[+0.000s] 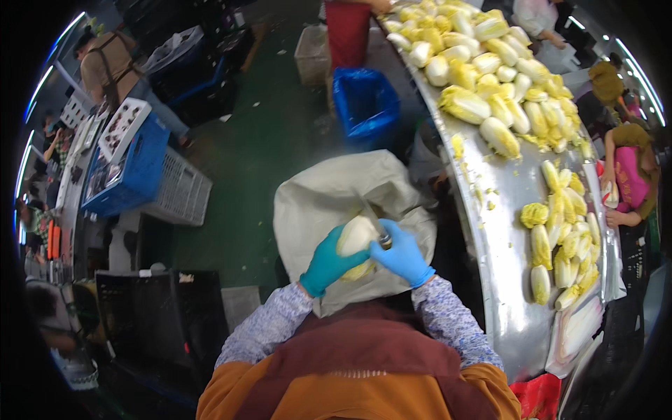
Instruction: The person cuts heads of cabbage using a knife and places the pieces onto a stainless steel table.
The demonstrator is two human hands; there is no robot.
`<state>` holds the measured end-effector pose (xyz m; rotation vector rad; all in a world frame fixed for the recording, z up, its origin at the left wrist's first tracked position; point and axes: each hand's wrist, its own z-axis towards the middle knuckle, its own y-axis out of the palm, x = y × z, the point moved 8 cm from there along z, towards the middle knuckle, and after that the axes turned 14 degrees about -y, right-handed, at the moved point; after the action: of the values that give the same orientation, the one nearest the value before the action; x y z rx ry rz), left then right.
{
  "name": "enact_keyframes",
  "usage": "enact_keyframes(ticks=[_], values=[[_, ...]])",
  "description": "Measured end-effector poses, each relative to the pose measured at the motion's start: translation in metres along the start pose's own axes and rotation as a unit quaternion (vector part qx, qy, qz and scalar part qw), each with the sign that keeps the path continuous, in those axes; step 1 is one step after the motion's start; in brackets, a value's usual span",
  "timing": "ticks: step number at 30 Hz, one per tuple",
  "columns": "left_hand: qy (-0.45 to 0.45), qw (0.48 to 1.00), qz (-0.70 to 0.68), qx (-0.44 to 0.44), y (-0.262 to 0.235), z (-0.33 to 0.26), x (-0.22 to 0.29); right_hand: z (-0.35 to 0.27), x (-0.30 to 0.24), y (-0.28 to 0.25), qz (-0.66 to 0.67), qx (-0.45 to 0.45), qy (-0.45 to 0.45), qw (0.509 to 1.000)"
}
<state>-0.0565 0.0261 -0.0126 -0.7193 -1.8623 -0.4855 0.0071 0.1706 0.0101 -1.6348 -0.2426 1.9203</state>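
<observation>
My left hand, in a green glove, is wrapped round a pale napa cabbage. In a blue glove, my right hand grips the handle of a knife. The knife's blade points away from me, up and to the left, beside the cabbage. Whether the blade touches the cabbage I cannot tell. Both hands are close together over the open mouth of a large whitish sack. What lies deep in the sack is mostly hidden by my hands and the cabbage.
On my right, a metal table carries a large heap of napa cabbages and a smaller pile. Beyond the sack stands a blue-lined bin. Blue and grey crates stand left. Several people work nearby, one in pink across the table.
</observation>
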Motion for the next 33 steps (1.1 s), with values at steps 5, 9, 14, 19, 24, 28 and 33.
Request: enact_keyframes(ticks=[5, 9, 14, 19, 24, 28, 33], values=[[0.021, 0.994, -0.097, -0.038, 0.003, 0.008, 0.002, -0.008, 0.024, -0.013, 0.124, -0.043, 0.116, 0.985], [-0.011, 0.95, -0.276, -0.144, 0.007, 0.014, -0.007, -0.001, 0.029, -0.005, 0.196, -0.015, 0.114, 0.974], [-0.002, 0.836, -0.512, -0.198, 0.003, 0.031, 0.0, 0.006, 0.113, -0.023, 0.086, 0.114, 0.065, 0.988], [0.055, 0.971, -0.225, -0.066, -0.029, 0.027, -0.012, 0.007, 0.044, -0.032, 0.052, -0.014, 0.131, 0.99], [0.027, 0.995, -0.091, -0.029, 0.005, 0.008, -0.002, -0.002, 0.002, 0.01, 0.233, -0.196, 0.097, 0.948], [0.047, 0.993, -0.103, -0.027, 0.019, 0.017, -0.002, -0.004, 0.055, 0.031, 0.267, -0.089, 0.107, 0.954], [0.078, 0.989, -0.125, -0.001, 0.012, 0.018, -0.005, -0.012, 0.018, 0.016, 0.204, -0.066, 0.154, 0.965]])
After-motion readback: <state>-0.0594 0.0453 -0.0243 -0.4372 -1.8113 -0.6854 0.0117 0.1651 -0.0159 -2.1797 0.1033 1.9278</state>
